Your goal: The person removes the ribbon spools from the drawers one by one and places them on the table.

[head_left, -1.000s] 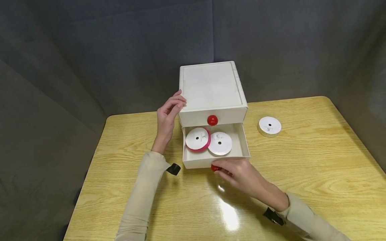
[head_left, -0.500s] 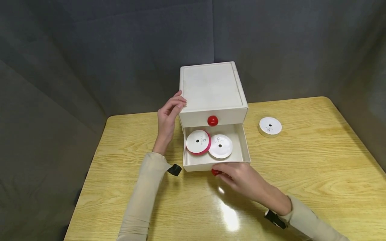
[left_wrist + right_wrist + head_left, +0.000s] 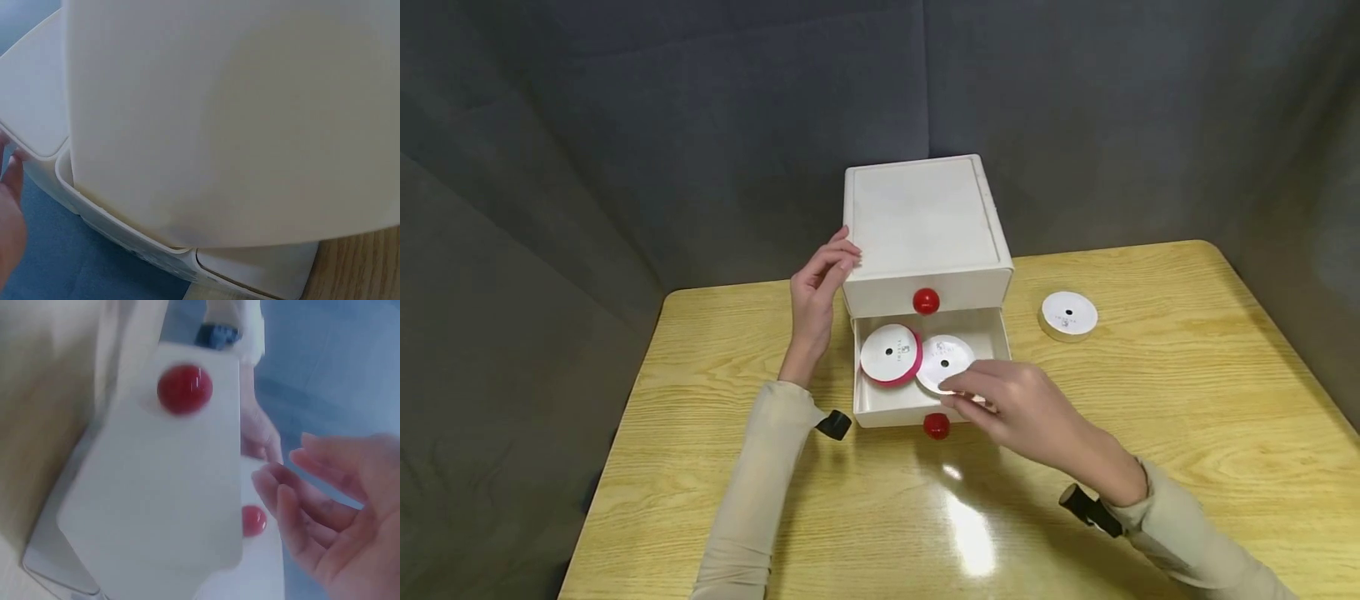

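A white cabinet [image 3: 921, 217] has two drawers with round red knobs. Its lower drawer [image 3: 887, 416] is pulled out, holding a ribbon spool with pink edging [image 3: 880, 358] and a white spool [image 3: 934, 367] whose left edge lies against it. Fingertips of my left hand [image 3: 814, 308] rest on the cabinet's top left edge. Just over the drawer's front right part is my right hand [image 3: 1026, 412], fingers loosely bent and holding nothing; it overlaps the white spool in the head view. Below its fingertips, the lower knob [image 3: 936, 426] is uncovered. The right wrist view shows those bent fingers [image 3: 306, 494] apart from the drawer front.
Another white-faced spool [image 3: 1068, 315] lies flat on the wooden table [image 3: 1187, 358], right of the cabinet. The upper drawer, with its red knob [image 3: 927, 301], is closed. A dark curtain [image 3: 737, 150] hangs behind the table.
The lower drawer came slightly further out toward me. My right hand then let go of its knob and rose over the drawer front. My left hand stayed on the cabinet.
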The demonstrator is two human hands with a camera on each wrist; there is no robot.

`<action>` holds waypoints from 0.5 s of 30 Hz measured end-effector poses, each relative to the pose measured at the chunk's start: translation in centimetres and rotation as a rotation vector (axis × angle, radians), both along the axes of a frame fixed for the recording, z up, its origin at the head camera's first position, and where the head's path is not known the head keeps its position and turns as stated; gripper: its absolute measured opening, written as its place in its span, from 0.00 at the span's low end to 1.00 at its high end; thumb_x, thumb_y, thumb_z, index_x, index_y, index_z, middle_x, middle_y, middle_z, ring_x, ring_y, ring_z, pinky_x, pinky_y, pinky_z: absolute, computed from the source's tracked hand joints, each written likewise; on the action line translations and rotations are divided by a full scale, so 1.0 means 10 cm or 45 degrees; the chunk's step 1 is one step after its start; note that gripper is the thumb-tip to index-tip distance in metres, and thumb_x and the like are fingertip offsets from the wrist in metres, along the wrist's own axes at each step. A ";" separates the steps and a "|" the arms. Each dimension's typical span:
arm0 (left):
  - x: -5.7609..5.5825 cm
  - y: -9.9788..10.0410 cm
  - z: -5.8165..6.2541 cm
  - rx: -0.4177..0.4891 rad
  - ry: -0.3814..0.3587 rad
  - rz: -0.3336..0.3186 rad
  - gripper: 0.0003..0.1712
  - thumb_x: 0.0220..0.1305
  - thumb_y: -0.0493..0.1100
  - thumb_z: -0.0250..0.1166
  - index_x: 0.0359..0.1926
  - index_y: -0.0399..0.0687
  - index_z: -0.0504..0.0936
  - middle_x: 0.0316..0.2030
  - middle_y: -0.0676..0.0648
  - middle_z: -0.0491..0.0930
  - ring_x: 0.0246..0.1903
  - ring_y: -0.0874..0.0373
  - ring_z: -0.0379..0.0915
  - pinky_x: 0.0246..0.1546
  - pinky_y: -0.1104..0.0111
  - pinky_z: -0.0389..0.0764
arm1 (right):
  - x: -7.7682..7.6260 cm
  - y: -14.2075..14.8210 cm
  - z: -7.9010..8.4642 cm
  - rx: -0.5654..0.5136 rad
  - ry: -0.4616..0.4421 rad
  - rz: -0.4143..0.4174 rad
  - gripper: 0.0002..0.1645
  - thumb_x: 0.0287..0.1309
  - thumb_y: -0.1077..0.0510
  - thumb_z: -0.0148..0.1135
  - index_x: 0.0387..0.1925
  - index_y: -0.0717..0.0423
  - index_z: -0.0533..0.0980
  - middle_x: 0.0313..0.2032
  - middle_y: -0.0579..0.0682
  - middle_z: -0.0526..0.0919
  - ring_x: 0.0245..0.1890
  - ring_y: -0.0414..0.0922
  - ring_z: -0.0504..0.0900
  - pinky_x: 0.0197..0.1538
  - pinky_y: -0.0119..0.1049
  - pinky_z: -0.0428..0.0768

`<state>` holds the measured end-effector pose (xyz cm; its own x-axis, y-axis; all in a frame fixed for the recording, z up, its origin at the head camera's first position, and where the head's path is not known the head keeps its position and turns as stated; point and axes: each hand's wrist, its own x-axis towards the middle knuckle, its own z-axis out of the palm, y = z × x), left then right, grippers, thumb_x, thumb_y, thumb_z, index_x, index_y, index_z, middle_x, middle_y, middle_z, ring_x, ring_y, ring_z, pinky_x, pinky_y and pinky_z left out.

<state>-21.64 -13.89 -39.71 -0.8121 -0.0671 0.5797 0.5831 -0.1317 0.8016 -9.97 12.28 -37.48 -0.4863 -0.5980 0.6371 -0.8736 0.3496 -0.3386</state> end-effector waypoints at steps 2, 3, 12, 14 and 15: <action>0.00 0.00 0.00 0.001 -0.001 0.007 0.11 0.70 0.33 0.59 0.35 0.46 0.87 0.43 0.57 0.85 0.70 0.48 0.68 0.76 0.57 0.61 | -0.10 -0.01 0.05 0.029 -0.038 -0.022 0.10 0.50 0.68 0.76 0.36 0.61 0.86 0.31 0.50 0.88 0.26 0.40 0.84 0.28 0.29 0.83; 0.00 0.00 0.00 0.002 0.000 0.007 0.11 0.70 0.33 0.59 0.35 0.47 0.87 0.43 0.57 0.85 0.70 0.48 0.68 0.76 0.57 0.61 | -0.15 -0.01 0.07 0.057 -0.071 -0.033 0.10 0.50 0.68 0.76 0.37 0.61 0.86 0.33 0.51 0.88 0.28 0.42 0.85 0.30 0.32 0.85; 0.03 0.02 0.00 0.015 0.012 -0.006 0.10 0.71 0.32 0.58 0.37 0.25 0.82 0.43 0.56 0.85 0.70 0.47 0.68 0.76 0.56 0.61 | -0.39 -0.13 -0.03 0.237 -0.242 -0.053 0.14 0.56 0.65 0.75 0.46 0.61 0.85 0.42 0.57 0.87 0.40 0.50 0.86 0.43 0.43 0.88; 0.03 0.02 0.00 0.011 0.017 -0.005 0.12 0.71 0.32 0.58 0.39 0.19 0.78 0.43 0.56 0.85 0.70 0.47 0.67 0.76 0.56 0.61 | -0.42 -0.14 -0.05 0.256 -0.248 -0.054 0.17 0.55 0.65 0.76 0.48 0.62 0.84 0.43 0.57 0.86 0.41 0.51 0.86 0.44 0.43 0.88; 0.03 0.02 0.00 0.007 0.016 -0.002 0.13 0.71 0.32 0.58 0.39 0.18 0.78 0.43 0.57 0.85 0.71 0.47 0.67 0.76 0.57 0.61 | -0.43 -0.15 -0.06 0.267 -0.251 -0.056 0.18 0.55 0.65 0.76 0.49 0.62 0.84 0.45 0.57 0.86 0.42 0.51 0.85 0.45 0.44 0.88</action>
